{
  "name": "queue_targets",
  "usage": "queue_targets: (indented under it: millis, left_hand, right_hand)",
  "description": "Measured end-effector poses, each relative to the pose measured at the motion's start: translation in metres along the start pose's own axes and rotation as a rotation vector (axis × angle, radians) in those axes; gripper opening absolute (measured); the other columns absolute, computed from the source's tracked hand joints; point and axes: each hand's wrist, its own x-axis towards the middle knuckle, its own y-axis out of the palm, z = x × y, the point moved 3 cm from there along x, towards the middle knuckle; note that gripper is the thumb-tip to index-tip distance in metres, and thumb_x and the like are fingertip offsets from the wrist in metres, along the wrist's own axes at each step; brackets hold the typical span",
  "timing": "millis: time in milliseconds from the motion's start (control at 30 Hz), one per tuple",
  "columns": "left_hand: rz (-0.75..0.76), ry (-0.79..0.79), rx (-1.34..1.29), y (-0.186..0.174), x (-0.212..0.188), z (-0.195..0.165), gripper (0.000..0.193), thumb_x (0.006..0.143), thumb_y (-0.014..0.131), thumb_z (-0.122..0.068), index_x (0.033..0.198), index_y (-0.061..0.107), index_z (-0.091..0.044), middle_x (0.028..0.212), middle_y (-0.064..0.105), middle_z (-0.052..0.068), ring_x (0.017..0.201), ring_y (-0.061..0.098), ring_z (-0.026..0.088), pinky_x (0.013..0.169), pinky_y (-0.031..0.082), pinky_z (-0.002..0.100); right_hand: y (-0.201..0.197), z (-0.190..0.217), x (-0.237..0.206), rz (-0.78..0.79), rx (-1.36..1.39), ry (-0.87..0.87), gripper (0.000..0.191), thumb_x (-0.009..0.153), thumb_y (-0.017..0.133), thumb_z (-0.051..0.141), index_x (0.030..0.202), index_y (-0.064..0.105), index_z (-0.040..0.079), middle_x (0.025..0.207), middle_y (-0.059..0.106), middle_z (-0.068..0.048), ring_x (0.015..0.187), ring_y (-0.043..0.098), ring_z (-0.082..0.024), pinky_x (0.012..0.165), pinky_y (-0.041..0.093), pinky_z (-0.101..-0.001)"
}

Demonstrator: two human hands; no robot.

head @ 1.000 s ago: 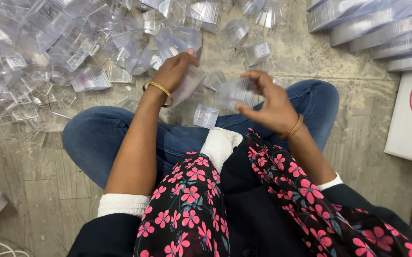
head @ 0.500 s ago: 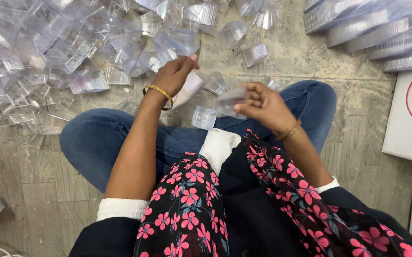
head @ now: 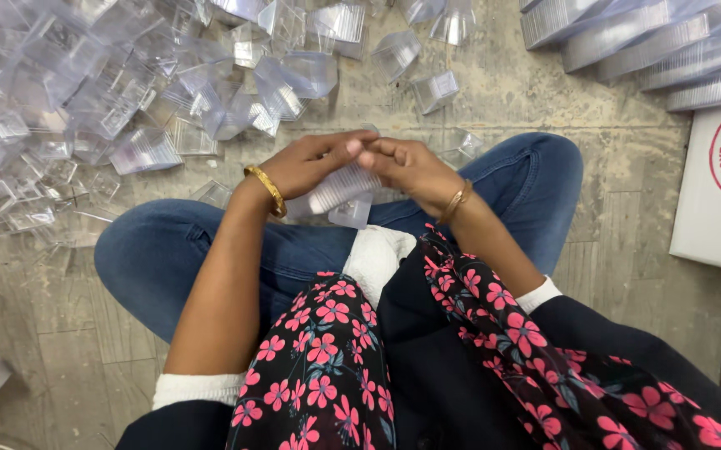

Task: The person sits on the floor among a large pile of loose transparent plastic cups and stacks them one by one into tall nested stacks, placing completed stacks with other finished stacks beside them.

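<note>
The left hand (head: 306, 164) and the right hand (head: 410, 167) meet above the lap, fingertips touching; both are closed on a short stack of clear plastic cups (head: 340, 187), which lies between the palms, over the blue jeans (head: 160, 250). To nest the cups well, I judge they should be kept aligned and pressed evenly, not squeezed; the thin walls look easy to bend. A loose pile of clear cups (head: 85, 108) lies on the floor near the left knee; long nested stacks (head: 627, 42) lie at the upper right.
</note>
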Motion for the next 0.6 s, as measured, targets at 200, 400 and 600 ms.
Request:
queue_targets:
  millis: [200,400,600]
  left_hand:
    - [-0.345,0.055,-0.098,-0.018,0.006,0.005,0.058,0.106,0.042,-0.06,0.132,0.063,-0.013,0.126,0.064,0.007,0.117,0.057,0.018,0.106,0.044,0.033]
    - [-0.48,-0.02,-0.179,-0.023,0.003,0.007,0.061,0.102,0.041,-0.064,0.131,0.064,-0.016,0.128,0.063,0.003,0.121,0.055,0.018,0.106,0.041,0.032]
    - [-0.494,-0.057,-0.277,-0.024,0.003,0.008,0.061,0.1,0.042,-0.067,0.13,0.066,-0.019,0.126,0.062,0.005,0.117,0.053,0.018,0.107,0.04,0.034]
  right_hand:
    - [-0.108,0.003,0.015,-0.505,-1.325,0.058,0.048,0.087,0.082,0.041,0.121,0.073,0.01,0.11,0.076,-0.015,0.106,0.07,-0.033,0.094,0.054,-0.0442]
    - [-0.15,-0.003,0.016,-0.521,-1.477,0.067,0.049,0.073,0.086,0.025,0.119,0.075,0.013,0.108,0.073,-0.02,0.1,0.07,-0.04,0.088,0.055,-0.0483]
    - [-0.152,0.021,-0.014,-0.491,-0.803,-0.182,0.053,0.081,0.089,0.015,0.13,0.069,0.004,0.111,0.075,-0.013,0.103,0.073,-0.019,0.089,0.056,-0.0308]
